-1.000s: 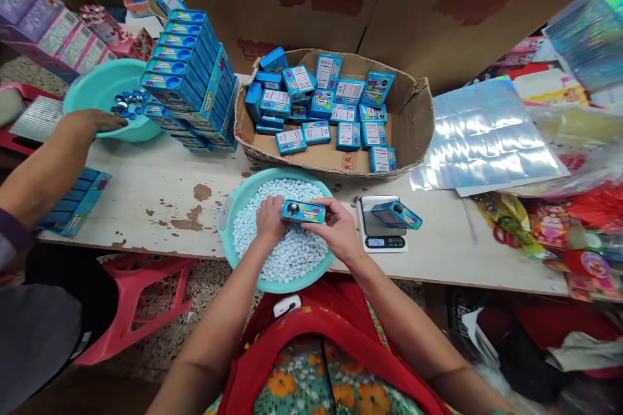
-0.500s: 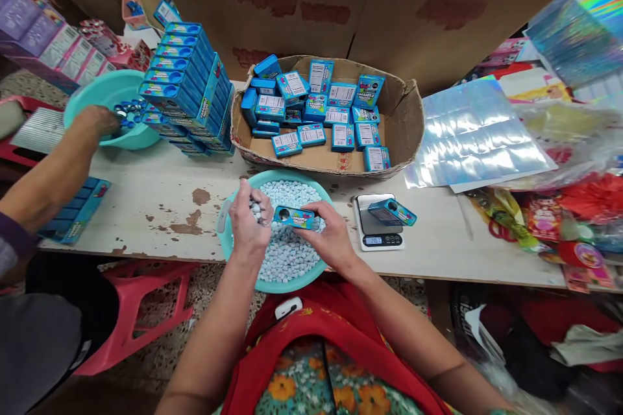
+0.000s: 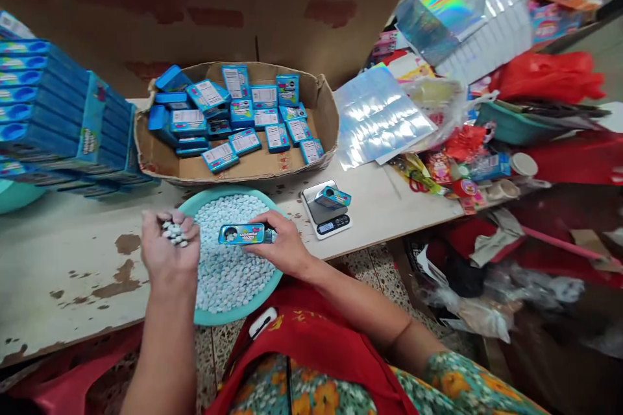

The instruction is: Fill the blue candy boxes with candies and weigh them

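My left hand (image 3: 168,259) is palm up at the left rim of a turquoise basin (image 3: 265,301), its fingers curled around a small heap of pale candies (image 3: 175,232). Many more of these pale blue candies (image 3: 233,279) fill the basin. Over them, my right hand (image 3: 287,245) grips a small blue candy box (image 3: 242,234) by its right end, between thumb and fingers. A round dark opening shows at the box's left end. To the right, a second blue box (image 3: 337,196) lies slanted on a small digital scale (image 3: 333,227) with a lit display.
Behind the basin, a cut-down cardboard carton (image 3: 189,175) holds several blue boxes. Blue boxes are stacked high (image 3: 53,104) at the left. Shiny holographic sheets (image 3: 379,117) and a clutter of bags and wrappers (image 3: 452,168) cover the right side. Large cardboard (image 3: 272,0) stands behind.
The view has swung to the right, and the co-worker's arm is out of sight. My left hand has moved away from the candy box, and its palm now faces up more.
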Available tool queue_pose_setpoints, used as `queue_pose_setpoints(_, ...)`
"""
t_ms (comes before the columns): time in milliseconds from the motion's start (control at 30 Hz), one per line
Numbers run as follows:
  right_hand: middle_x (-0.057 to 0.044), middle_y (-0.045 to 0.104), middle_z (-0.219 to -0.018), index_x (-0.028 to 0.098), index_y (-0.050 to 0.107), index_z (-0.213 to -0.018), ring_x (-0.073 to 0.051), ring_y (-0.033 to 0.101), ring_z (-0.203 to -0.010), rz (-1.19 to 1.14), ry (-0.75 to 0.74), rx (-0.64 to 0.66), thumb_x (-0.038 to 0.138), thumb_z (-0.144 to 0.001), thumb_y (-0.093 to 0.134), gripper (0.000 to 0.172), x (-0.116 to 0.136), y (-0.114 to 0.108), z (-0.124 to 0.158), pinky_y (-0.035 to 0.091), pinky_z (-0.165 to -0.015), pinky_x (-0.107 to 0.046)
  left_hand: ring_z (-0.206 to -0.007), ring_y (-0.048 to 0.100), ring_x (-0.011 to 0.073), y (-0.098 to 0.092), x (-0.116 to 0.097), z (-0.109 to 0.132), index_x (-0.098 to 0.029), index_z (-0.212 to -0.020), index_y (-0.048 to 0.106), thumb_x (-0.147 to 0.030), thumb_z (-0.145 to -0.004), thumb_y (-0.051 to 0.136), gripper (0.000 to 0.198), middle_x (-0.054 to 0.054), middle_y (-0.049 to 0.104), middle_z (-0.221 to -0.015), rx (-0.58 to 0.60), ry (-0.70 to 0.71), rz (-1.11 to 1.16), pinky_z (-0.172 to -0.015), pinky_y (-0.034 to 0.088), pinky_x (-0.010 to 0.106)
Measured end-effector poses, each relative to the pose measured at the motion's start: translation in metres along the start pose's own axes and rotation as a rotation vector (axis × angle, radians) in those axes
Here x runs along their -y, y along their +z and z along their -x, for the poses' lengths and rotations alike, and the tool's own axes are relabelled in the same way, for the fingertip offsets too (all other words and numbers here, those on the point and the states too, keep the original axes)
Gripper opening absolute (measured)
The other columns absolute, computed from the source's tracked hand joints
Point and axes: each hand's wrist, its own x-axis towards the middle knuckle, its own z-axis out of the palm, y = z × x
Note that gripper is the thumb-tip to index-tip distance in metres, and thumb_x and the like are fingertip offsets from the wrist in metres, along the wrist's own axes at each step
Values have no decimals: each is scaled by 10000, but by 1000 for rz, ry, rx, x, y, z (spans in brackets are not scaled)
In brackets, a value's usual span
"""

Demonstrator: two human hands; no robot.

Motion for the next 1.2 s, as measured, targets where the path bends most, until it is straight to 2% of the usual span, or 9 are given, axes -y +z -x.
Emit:
queue_pose_setpoints(100, -11, 631, -928, 215, 634, -956, -181, 603, -893, -49, 37, -59, 246, -643, 803, 357, -1, -25, 14, 475, -818, -303, -435, 373, 59, -23, 18, -13, -164, -675, 426, -220, -926, 348, 269, 3, 446, -589, -126, -349, -99, -341, 284, 134)
queue_pose_setpoints(167, -16, 629, -947, 220, 636, -962, -185, 603, -908, -78, 72, -92, 245, -637, 810, 369, -2, -43, 27, 479, -831, -308, -428, 375, 58, -34, 30, -14, -151, -716, 481, -143, -870, 423, 165, 8, 457, -607, -83, -516, -216, -325, 260, 128)
queue_pose_setpoints(267, -20, 631, -954, 223, 639, -966, -188, 609, -898, -132, 145, -134, 254, -640, 812, 371, -7, -70, 52, 494, -826, -312, -501, 471, 82, -29, 39, -8, -124, -790, 569, -105, -759, 567, 36, 50, 540, -705, 53, -496, -434, -358, 323, 139)
queue_pose_setpoints(467, -40, 643, -977, 224, 630, -982, -209, 626, -904, -193, 354, -296, 282, -686, 781, 337, -38, -124, 105, 519, -828, -351, -422, 364, 41, 58, 65, 3, -104, -783, 637, -260, -687, 721, 201, 46, 559, -651, 535, -441, -790, -348, 214, 139)
queue_pose_setpoints(600, -51, 646, -986, 218, 620, -981, -224, 631, -917, -234, 463, -444, 282, -677, 780, 349, -66, -152, 131, 517, -849, -378, -468, 446, 80, 122, 112, 3, -117, -746, 646, -294, -637, 740, 228, 27, 548, -584, 759, -418, -902, -439, 328, 180)
queue_pose_setpoints(700, -57, 651, -971, 215, 616, -980, -233, 632, -901, -246, 521, -515, 304, -669, 786, 366, -82, -166, 141, 515, -850, -395, -503, 471, 108, 155, 145, 1, -141, -769, 653, -280, -663, 685, 178, 14, 548, -590, 865, -284, -1093, -478, 356, 214)
queue_pose_setpoints(800, -65, 649, -978, 211, 622, -986, -243, 625, -913, -238, 527, -565, 317, -664, 789, 378, -93, -176, 144, 511, -853, -404, -599, 509, 141, 177, 166, -1, -171, -762, 657, -187, -691, 610, 86, 22, 573, -676, 967, 60, -1419, -570, 397, 258)
queue_pose_setpoints(933, -57, 648, -952, 208, 625, -976, -230, 622, -877, -250, 524, -591, 316, -667, 782, 363, -100, -184, 145, 511, -825, -386, -786, 540, 190, 191, 183, 0, -194, -849, 655, -105, -710, 563, 189, 50, 584, -854, 1063, 460, -1750, -706, 403, 295)
queue_pose_setpoints(1200, -39, 637, -932, 208, 603, -976, -216, 607, -876, -298, 593, -602, 320, -664, 783, 378, -110, -195, 148, 490, -821, -362, -820, 533, 198, 197, 185, 6, -202, -967, 603, -115, -754, 527, 242, 54, 556, -917, 1179, 589, -1863, -689, 382, 290)
